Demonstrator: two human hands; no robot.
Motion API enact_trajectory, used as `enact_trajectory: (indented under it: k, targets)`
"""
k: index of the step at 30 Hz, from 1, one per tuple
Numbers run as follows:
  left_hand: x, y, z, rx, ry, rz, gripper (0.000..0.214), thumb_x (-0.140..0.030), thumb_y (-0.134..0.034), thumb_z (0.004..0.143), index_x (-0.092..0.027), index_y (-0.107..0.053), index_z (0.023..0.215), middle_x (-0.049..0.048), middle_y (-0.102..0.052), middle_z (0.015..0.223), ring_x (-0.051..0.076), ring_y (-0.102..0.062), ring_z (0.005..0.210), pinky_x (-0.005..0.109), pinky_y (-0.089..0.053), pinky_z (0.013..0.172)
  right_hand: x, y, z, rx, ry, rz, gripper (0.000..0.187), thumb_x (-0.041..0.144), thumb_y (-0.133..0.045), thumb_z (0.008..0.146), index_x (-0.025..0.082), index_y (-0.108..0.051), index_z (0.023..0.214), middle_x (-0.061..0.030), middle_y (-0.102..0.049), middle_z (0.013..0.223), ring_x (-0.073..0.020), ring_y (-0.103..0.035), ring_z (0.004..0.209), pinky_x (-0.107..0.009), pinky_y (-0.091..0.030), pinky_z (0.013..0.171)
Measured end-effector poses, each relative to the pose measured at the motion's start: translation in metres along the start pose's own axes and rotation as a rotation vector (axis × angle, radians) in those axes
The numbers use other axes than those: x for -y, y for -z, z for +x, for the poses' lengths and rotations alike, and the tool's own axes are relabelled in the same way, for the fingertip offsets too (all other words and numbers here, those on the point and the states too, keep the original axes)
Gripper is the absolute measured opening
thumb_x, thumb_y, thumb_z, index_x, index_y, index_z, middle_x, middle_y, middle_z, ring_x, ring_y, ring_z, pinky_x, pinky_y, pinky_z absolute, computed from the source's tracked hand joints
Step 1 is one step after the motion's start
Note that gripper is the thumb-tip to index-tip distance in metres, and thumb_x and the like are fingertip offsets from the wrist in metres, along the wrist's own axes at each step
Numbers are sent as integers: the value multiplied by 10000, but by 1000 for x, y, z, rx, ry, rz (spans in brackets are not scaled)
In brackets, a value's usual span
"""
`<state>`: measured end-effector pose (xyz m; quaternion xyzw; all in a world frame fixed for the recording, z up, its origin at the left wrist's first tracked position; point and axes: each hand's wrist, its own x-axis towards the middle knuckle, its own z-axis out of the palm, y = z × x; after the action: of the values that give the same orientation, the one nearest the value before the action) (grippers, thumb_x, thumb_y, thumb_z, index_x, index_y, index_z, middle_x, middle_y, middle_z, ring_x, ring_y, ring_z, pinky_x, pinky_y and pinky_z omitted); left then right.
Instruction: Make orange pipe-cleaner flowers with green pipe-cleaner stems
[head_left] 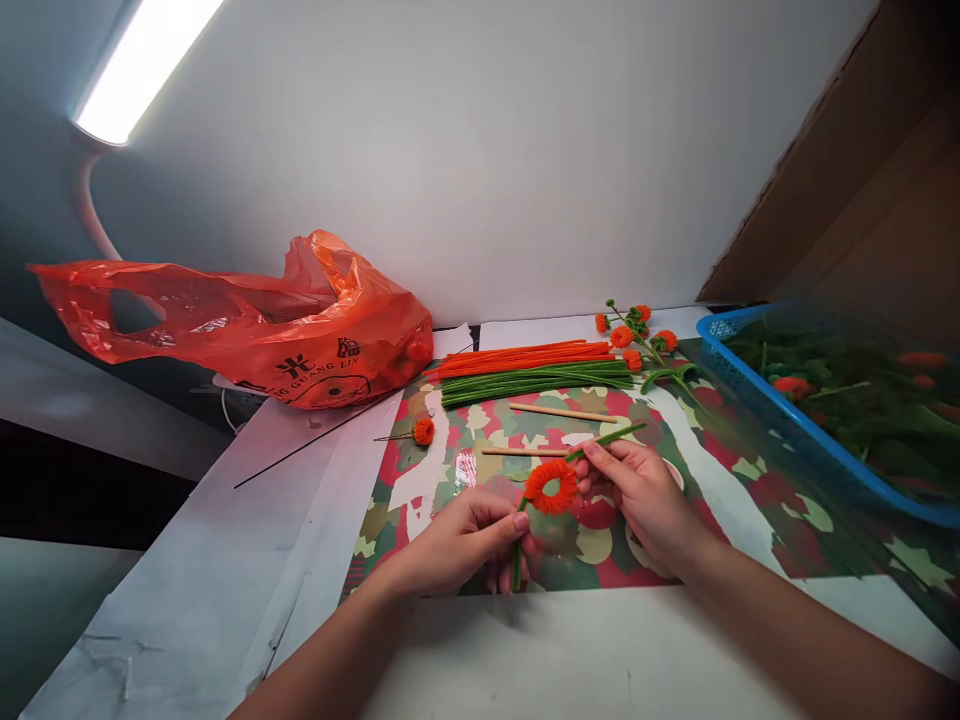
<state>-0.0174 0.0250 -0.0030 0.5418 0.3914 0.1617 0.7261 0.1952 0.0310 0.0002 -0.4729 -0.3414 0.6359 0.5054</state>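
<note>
My left hand [469, 545] is closed on the green stem [516, 560] of a pipe-cleaner flower whose orange ring head [551, 486] sits between both hands. My right hand [637, 490] pinches a green pipe cleaner [611, 437] that runs up and right from the ring. Both hands hover just above a red, green and cream patterned mat [720, 450]. Two wooden sticks [562, 412] lie on the mat just beyond the hands.
Bundles of orange [525, 357] and green pipe cleaners [536, 384] lie at the mat's far edge, with finished orange flowers [634, 335] beside them. A small orange bud [424, 431] sits left. An orange plastic bag [300, 330] lies far left, a blue basket [817, 440] of flowers right.
</note>
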Motion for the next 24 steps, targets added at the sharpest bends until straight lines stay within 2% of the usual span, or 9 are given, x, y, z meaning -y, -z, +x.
enact_trajectory:
  k: [2, 5, 8, 10, 15, 18, 21, 24]
  targets:
    - [-2, 1, -2, 29, 14, 14, 426, -492, -536, 862, -116, -667, 710, 30, -646, 600, 70, -547, 430, 156, -385, 407, 2, 3, 3, -17, 2, -1, 350, 469, -779, 658, 143, -657, 623, -12, -644, 620, -87, -573, 528, -192, -495, 511]
    - [-7, 2, -7, 164, 60, 46, 407, -470, -560, 856, -117, -674, 690, 4, -596, 526, 56, -508, 398, 154, -366, 407, 4, 9, 10, -70, 4, 27, 374, 478, -816, 587, 146, -643, 598, 6, -620, 577, -75, -544, 490, -186, -478, 490]
    - [-8, 2, -8, 223, 64, 28, 404, -468, -563, 856, -116, -679, 697, 7, -583, 528, 72, -538, 426, 172, -419, 453, 5, 12, 14, -116, 8, 60, 397, 485, -840, 528, 151, -637, 596, 23, -598, 549, -67, -520, 466, -180, -460, 468]
    - [-5, 1, -7, 171, 19, -7, 396, -482, -586, 836, -112, -680, 734, 28, -611, 597, 98, -598, 505, 194, -470, 518, 6, 11, 12, -92, 8, 47, 387, 485, -827, 559, 151, -636, 598, 18, -605, 561, -70, -528, 476, -180, -464, 475]
    - [1, 0, 2, -87, -156, -169, 449, -476, -675, 770, -176, -609, 1097, 84, -641, 977, 167, -667, 774, 266, -538, 667, 7, 3, 2, -14, 29, 1, 352, 465, -778, 662, 149, -636, 599, 8, -629, 588, -65, -546, 495, -165, -471, 490]
    - [2, -5, 5, -63, -210, -213, 451, -417, -697, 772, -201, -564, 1145, 92, -611, 1091, 179, -652, 865, 276, -540, 715, 4, -3, -4, 23, 38, -49, 343, 466, -747, 703, 145, -655, 628, -7, -653, 617, -69, -564, 500, -170, -477, 498]
    - [1, -13, 7, 18, -140, -213, 374, -427, -633, 824, -204, -547, 1111, 59, -628, 980, 161, -668, 770, 248, -530, 637, -2, -9, -8, 106, 16, -124, 368, 502, -718, 718, 140, -677, 662, -24, -664, 623, -96, -593, 517, -196, -490, 504]
    - [1, -19, 9, 91, -68, -147, 333, -487, -510, 882, -159, -553, 919, 29, -615, 784, 136, -657, 603, 207, -479, 510, -7, -11, -9, 166, -9, -204, 398, 535, -694, 723, 142, -680, 660, -12, -625, 534, -102, -568, 482, -203, -466, 464]
